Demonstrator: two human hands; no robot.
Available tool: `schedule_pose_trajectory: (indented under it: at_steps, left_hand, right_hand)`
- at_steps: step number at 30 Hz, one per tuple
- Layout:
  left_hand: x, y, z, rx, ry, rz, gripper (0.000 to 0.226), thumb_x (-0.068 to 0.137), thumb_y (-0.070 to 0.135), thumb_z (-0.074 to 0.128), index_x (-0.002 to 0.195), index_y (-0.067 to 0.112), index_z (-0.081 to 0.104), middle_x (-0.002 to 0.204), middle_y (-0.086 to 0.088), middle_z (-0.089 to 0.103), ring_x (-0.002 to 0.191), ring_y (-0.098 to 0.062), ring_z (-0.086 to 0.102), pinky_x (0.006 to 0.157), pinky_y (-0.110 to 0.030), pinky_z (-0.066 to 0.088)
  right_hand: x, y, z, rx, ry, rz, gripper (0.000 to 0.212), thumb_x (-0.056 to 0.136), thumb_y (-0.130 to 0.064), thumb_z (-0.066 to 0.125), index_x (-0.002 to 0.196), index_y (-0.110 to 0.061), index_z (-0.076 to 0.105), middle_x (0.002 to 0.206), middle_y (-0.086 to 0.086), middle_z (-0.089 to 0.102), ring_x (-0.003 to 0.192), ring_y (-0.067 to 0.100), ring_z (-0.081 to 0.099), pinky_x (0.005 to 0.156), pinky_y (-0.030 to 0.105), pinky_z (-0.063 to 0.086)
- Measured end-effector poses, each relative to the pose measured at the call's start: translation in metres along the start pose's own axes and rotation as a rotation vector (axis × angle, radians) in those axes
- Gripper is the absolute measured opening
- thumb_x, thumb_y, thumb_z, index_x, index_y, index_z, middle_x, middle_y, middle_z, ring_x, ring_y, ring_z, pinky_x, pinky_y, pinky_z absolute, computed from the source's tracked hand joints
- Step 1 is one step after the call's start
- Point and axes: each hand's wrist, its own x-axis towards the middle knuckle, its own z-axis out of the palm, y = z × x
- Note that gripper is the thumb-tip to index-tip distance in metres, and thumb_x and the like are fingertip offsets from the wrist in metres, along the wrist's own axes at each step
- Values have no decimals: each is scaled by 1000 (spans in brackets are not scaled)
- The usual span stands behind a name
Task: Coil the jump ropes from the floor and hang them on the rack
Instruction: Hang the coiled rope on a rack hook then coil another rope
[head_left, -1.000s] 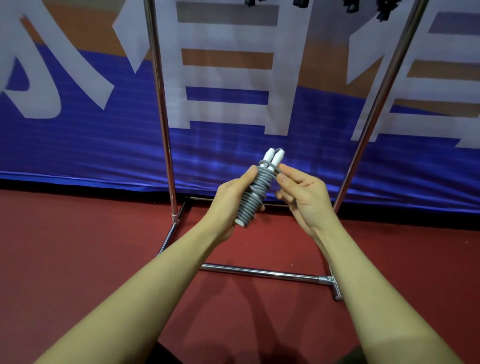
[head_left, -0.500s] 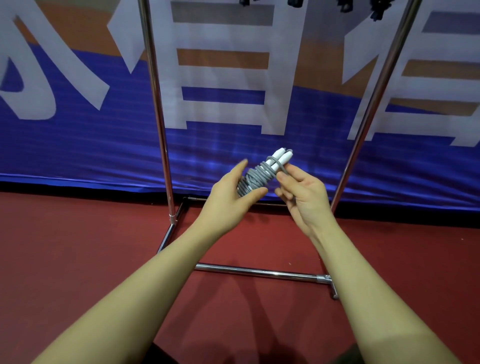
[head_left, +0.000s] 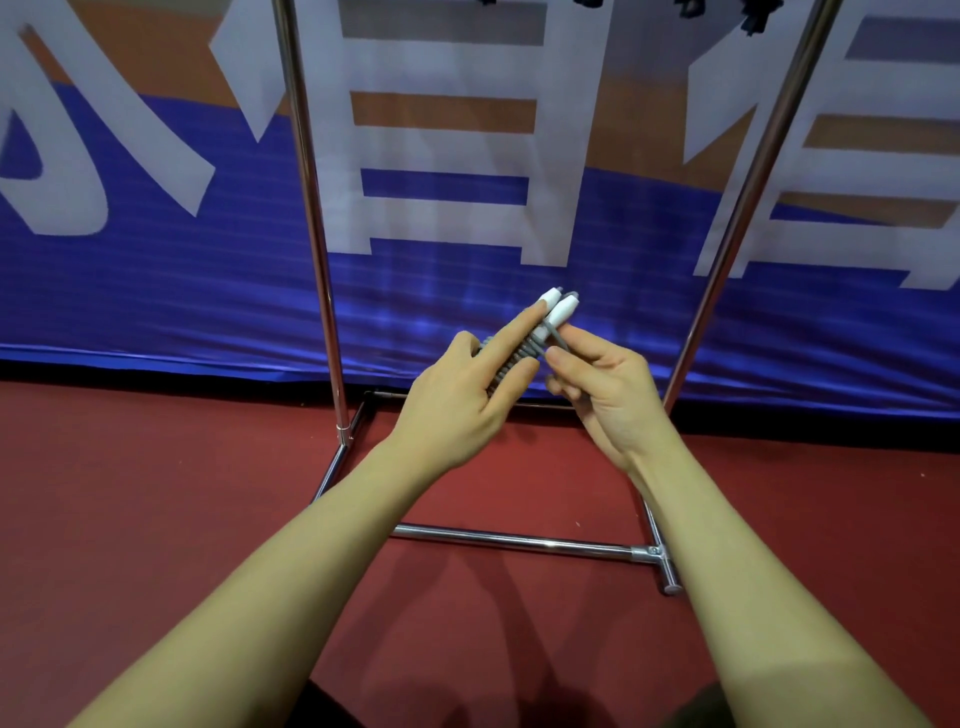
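A coiled rope (head_left: 519, 347) is held up in front of the rack (head_left: 310, 218), above the floor (head_left: 156, 519), w/ both hands at mid-frame. Two white handles (head_left: 556, 305) are seen side by side at the bundle's upper end, pointing up-right; grey cord is wound tightly round them below. The left hand (head_left: 457, 400) is laid over the bundle w/ fingers (head_left: 511, 335) held fairly straight along it, index tip reaching nearly to the white ends; no clenching is shown, the bundle is pressed and supported rather than gripped. A loose strand of cord, just below the white ends, is pinched by the right hand (head_left: 608, 387) betw. thumb and forefinger; remaining fingers are curled under. The rack's two chrome uprights are seen either side of the hands, its base bars lying on the red floor. Dark items (head_left: 753, 15) are glimpsed at the top edge, too cropped to identify. A blue, white and orange banner (head_left: 156, 260) is hung behind the rack.
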Motion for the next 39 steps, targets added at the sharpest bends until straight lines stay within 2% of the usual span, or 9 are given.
schedule_pose_trajectory:
  at_steps: [5,11,14,19,24,28,32,35,39]
  left_hand:
    - [2,-4,4,-114,37,-69,47,85,61,32,131,53,37,82,-4,55,71,-15,53,71,-33,48]
    - [2,-5,11,-156,121,-153,43,85,62,33,125,50,39,87,1,62,76,-16,57,71,-38,50]
    - [3,-9,10,-110,117,-165,44,86,62,32,127,49,42,87,1,62,76,-16,56,70,-37,49]
    - [5,-13,10,-139,132,-228,33,93,52,40,125,47,44,78,-1,58,71,-18,54,67,-36,47]
    - [4,-2,8,-420,109,-318,20,96,41,48,115,43,54,58,8,51,51,-6,45,54,-21,40]
    - [6,2,7,-603,111,-362,16,97,38,48,111,42,56,46,14,46,44,-4,40,51,-23,36]
    - [7,0,3,-671,126,-375,16,97,39,48,109,43,57,51,12,44,47,-8,41,48,-26,37]
    - [7,1,2,-738,106,-388,16,96,40,49,110,41,58,65,-4,48,54,-15,44,52,-30,40]
    - [8,7,0,-949,10,-461,36,82,29,72,113,34,53,69,0,60,55,-13,49,54,-28,43]
  right_hand:
    - [-2,0,4,24,20,23,29,90,3,52,106,-18,66,85,-5,69,51,4,36,61,21,41]
    - [3,0,12,-132,185,72,6,87,-10,64,83,-11,69,69,6,60,49,7,42,58,23,37]
    - [4,1,12,-144,235,107,18,86,-18,68,72,-9,60,55,-2,46,48,10,35,52,22,33]
    - [4,-2,14,85,157,122,14,91,-2,54,78,-8,58,56,-6,48,49,6,37,52,21,34]
    - [5,-1,12,-10,166,152,14,91,-7,57,78,-10,57,56,-9,57,53,4,50,56,21,41]
    - [4,-5,11,-3,143,154,12,90,-11,58,78,-11,58,62,-9,62,60,5,60,60,21,43]
    - [1,-10,11,18,75,146,10,89,-4,57,81,-12,58,64,-8,63,62,5,61,65,23,43]
    - [2,-10,9,-3,113,122,13,89,-3,58,81,-12,57,64,-8,64,60,6,58,65,23,44]
    - [4,-5,4,25,237,80,13,90,-5,58,80,-12,57,68,-6,67,69,7,62,70,25,49]
